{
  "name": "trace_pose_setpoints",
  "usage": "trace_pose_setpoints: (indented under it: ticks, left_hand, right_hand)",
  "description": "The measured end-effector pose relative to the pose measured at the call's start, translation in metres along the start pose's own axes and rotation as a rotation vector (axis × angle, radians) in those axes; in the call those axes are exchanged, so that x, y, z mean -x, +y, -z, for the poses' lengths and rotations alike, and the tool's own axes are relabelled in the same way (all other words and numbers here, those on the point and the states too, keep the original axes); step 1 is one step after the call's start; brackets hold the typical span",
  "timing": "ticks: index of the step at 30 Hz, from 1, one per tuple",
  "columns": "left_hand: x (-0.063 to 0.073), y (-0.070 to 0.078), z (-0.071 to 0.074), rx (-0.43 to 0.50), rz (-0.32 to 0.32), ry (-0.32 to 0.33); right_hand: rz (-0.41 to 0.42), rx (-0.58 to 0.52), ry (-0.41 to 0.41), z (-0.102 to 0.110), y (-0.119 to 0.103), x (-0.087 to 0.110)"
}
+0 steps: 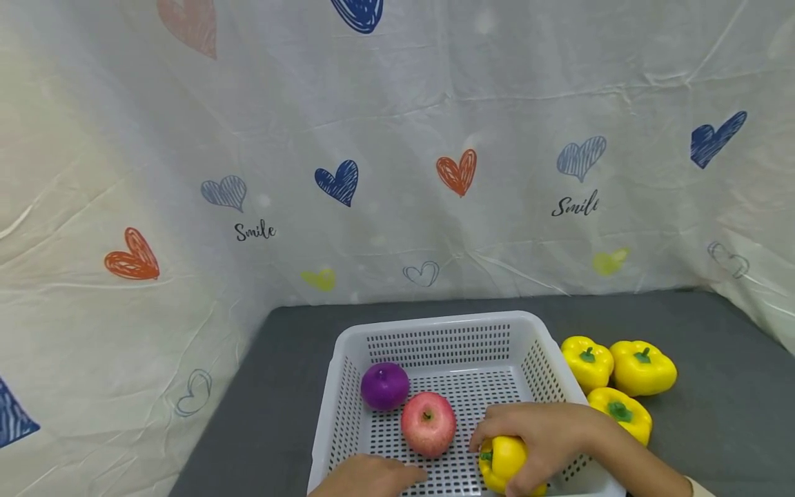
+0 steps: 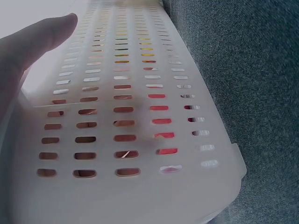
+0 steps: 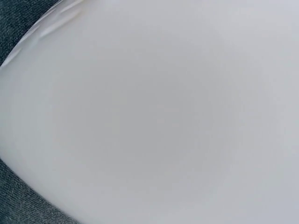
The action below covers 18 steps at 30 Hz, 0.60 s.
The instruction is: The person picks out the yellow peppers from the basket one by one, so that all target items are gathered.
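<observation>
My right hand point(image 1: 537, 438) grips a yellow bell pepper point(image 1: 504, 461) inside the white plastic basket point(image 1: 435, 324), at its near right. Fingers and thumb curl over the pepper from above. A pinkish-red apple point(image 1: 428, 424) lies in the basket's middle, left of that hand. Behind it, to the left, rests a round, glossy purple vegetable point(image 1: 385, 386). At the near left, my left hand point(image 1: 375, 476) is partly cut off by the frame edge, low over the basket. Its straight thumb point(image 2: 49, 35) shows in the left wrist view beside the slotted basket wall point(image 2: 105, 196).
Three more yellow bell peppers point(image 1: 642, 367) sit on the dark grey table point(image 1: 714, 414), right of the basket. A pale sheet point(image 1: 397, 235) printed with hearts hangs behind the table. The basket's white side point(image 3: 159, 116) fills most of the right wrist view.
</observation>
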<state>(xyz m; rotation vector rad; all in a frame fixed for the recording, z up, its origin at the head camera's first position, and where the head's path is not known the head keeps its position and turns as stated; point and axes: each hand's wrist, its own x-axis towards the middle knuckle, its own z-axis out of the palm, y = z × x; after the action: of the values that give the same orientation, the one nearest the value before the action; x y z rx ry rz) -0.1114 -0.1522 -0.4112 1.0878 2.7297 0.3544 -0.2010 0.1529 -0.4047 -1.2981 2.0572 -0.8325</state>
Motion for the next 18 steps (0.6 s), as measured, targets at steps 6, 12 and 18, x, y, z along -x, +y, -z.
trace_pose_setpoints:
  ticks: [6, 12, 18]
  left_hand:
    - [0.0012, -0.0027, -0.0014, -0.022, -0.089, 0.069]
    - [0.0016, -0.0045, -0.0005, -0.064, -0.111, 0.06]
    - [-0.0002, -0.0058, 0.0, -0.069, -0.142, 0.039]
  right_hand:
    - [0.027, 0.055, 0.013, -0.0012, 0.0042, -0.0031]
    - [0.036, 0.082, 0.003, 0.0, 0.0048, -0.0079]
    - [0.007, 0.074, 0.014, -0.0002, 0.0023, -0.0041]
